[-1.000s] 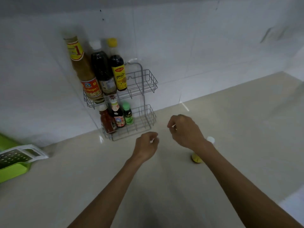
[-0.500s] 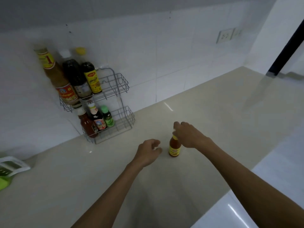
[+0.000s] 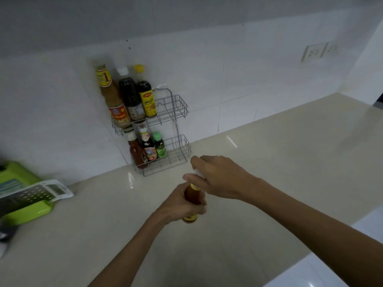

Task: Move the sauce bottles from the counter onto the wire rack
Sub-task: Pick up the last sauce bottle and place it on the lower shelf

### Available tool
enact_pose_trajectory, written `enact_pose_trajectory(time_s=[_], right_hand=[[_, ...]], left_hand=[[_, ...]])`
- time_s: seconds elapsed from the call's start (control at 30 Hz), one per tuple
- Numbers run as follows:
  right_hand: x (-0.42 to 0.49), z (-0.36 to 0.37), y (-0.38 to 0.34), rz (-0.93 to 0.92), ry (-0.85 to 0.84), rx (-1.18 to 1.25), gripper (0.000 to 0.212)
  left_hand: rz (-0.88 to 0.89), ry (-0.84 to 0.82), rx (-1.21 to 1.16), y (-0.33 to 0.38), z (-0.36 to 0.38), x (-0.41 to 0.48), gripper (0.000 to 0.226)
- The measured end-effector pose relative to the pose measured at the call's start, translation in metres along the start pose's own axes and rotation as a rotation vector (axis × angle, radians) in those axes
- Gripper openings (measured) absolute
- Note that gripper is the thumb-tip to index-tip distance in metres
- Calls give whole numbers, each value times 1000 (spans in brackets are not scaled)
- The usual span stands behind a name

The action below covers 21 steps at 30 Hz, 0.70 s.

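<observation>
A small orange-red sauce bottle point(image 3: 192, 194) with a yellow label and white cap is held above the counter, in front of the wire rack point(image 3: 179, 111). My left hand point(image 3: 178, 206) is wrapped around its body. My right hand point(image 3: 217, 177) grips its top at the cap. The two-tier rack stands against the tiled wall. Its upper shelf carries three tall bottles point(image 3: 129, 98) on the left side. Its lower shelf holds three small bottles point(image 3: 147, 149), also on the left. The right part of both shelves is bare wire.
A green tray point(image 3: 22, 212) with a white grater point(image 3: 39, 192) on it lies at the counter's left edge. The beige counter point(image 3: 279, 154) stretches to the right. A wall socket point(image 3: 315, 52) sits high on the right.
My left hand has closed around the bottle's body, and the bottle has come up off the counter. My right hand stays on its top. The view has swung back toward the rack.
</observation>
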State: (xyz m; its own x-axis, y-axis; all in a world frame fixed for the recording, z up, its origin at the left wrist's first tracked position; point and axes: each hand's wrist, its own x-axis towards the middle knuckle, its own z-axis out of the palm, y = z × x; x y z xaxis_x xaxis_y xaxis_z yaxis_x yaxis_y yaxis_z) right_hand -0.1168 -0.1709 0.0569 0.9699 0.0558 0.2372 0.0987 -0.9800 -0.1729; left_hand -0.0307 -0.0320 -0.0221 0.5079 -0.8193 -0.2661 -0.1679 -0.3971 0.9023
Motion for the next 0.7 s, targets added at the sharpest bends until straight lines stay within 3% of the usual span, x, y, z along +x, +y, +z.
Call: enact_pose_trajectory(time_s=[0.13,0.2,0.27,0.4,0.47,0.6,0.7], right_hand=[[14,-6,-8,-215,113,-152,58],[21,-11,-17,-281,151,-207,58],[29,-15,-26,-263,195,-272,56],[45,-16,-37,-38,231,-358,59],[50,-14,-34,13,165,-333,65],[47,-32,-32,-220,89,-161,64],[43,-47,-34,-348,145,-233,55]], left_hand=[[-5,-274,59,15,-23,-26,29],[-6,-303,29,15,-30,-36,28],[14,-171,14,19,-29,-43,24],[-24,414,52,27,-15,-44,35],[-28,465,59,28,-17,-45,34],[-18,-39,-17,39,-48,-55,25],[30,-329,-53,50,-66,-65,26]])
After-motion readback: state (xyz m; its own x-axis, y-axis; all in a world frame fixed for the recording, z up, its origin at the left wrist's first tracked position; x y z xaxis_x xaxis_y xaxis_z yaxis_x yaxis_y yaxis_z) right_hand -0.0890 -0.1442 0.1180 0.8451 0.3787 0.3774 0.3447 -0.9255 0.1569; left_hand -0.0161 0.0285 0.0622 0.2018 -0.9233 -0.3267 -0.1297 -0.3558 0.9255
